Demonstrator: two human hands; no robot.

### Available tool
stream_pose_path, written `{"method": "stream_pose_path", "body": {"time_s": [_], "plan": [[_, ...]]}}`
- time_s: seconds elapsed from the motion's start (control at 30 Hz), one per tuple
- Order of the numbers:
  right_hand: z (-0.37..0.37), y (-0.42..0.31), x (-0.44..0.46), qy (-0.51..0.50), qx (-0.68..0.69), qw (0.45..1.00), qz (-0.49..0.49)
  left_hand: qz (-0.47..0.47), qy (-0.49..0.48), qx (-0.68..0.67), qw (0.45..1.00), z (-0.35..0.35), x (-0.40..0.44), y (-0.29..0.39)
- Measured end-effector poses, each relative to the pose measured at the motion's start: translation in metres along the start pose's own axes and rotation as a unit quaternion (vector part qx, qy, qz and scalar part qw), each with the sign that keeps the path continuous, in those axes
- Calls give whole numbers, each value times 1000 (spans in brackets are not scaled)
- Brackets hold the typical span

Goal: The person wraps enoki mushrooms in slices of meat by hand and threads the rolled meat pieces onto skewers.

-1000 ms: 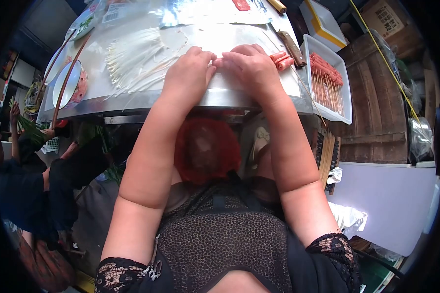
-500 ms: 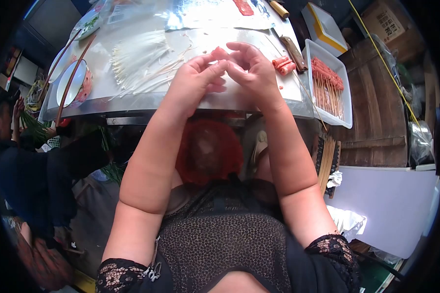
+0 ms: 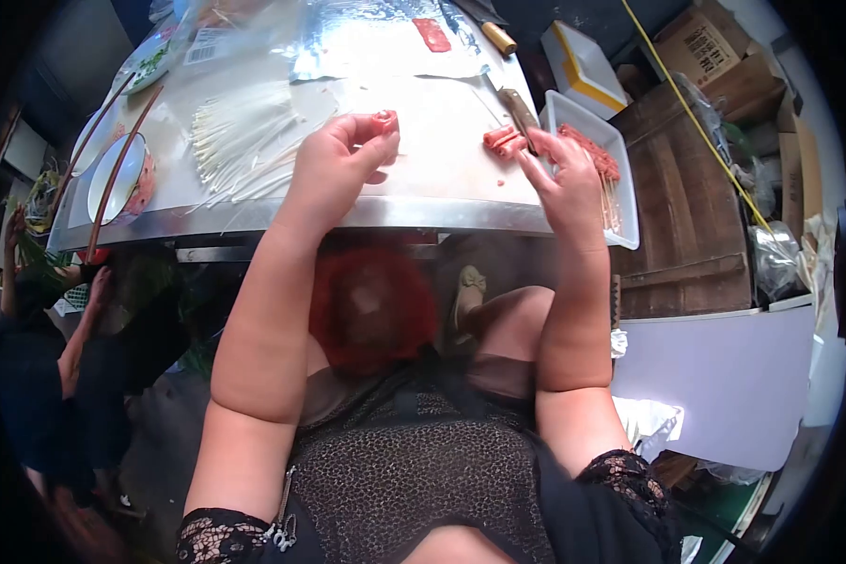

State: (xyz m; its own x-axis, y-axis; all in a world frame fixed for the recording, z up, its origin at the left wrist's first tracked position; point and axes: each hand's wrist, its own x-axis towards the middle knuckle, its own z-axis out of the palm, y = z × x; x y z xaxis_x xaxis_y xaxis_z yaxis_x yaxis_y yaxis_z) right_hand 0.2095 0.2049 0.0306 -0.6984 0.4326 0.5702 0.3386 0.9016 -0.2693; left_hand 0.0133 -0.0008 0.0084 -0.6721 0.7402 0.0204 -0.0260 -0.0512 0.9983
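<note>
My left hand (image 3: 352, 155) is closed round a small rolled piece of red meat (image 3: 383, 118), whose end shows between thumb and forefinger. My right hand (image 3: 566, 179) is at the right of the table, fingers apart, beside the meat rolls (image 3: 505, 141) that lie on a thin skewer. A knife with a brown handle (image 3: 517, 108) lies just behind those rolls. White enoki mushrooms (image 3: 240, 132) are spread out left of my left hand. At the back, a red meat slice (image 3: 431, 35) rests on a silver package (image 3: 367, 42).
On the left stand a white bowl (image 3: 120, 188) with long chopsticks (image 3: 122, 169) and a plate with greens (image 3: 150, 68). A tray of meat skewers (image 3: 627, 202) is at the right edge, beside brown boards (image 3: 686, 207). Another person (image 3: 47, 376) is at the far left.
My hands have moved apart. My left hand has kept the rolled meat, while my right hand has let go and gone right towards the rolls. The view has shifted slightly.
</note>
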Motion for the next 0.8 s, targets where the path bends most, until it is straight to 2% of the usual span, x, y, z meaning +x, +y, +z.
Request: {"method": "stream_pose_path", "body": {"time_s": [0.03, 0.07, 0.1, 0.13, 0.17, 0.23, 0.37, 0.43, 0.6, 0.8], "plan": [[-8, 10, -3, 0, -6, 1000, -3, 16, -4, 45, 999, -1, 1, -1], [-15, 18, -7, -100, -70, 990, 72, 17, -5, 41, 999, 0, 0, 0], [-16, 24, -12, -198, -131, 960, 147, 101, 19, 201, 974, 0, -1, 1], [-11, 30, -20, -198, -133, 960, 146, 181, 45, 356, 916, 0, -2, 1], [-2, 39, -29, -166, -133, 972, 95, 181, 46, 354, 916, 0, -1, -1], [4, 35, -38, -100, -150, 984, 8, 180, 63, 494, 848, -1, 2, -10], [-3, 10, -49, -91, -101, 991, -5, 180, 80, 507, 839, -7, 12, -17], [-7, -8, -57, -111, -46, 993, 10, 112, 47, 479, 870, -9, 13, -7], [-6, -38, -80, -147, 97, 983, 46, 85, 65, 435, 894, -16, 17, -8], [1, -43, -89, -117, 156, 980, 50, 52, 85, 393, 914, -16, 18, -5]]}}
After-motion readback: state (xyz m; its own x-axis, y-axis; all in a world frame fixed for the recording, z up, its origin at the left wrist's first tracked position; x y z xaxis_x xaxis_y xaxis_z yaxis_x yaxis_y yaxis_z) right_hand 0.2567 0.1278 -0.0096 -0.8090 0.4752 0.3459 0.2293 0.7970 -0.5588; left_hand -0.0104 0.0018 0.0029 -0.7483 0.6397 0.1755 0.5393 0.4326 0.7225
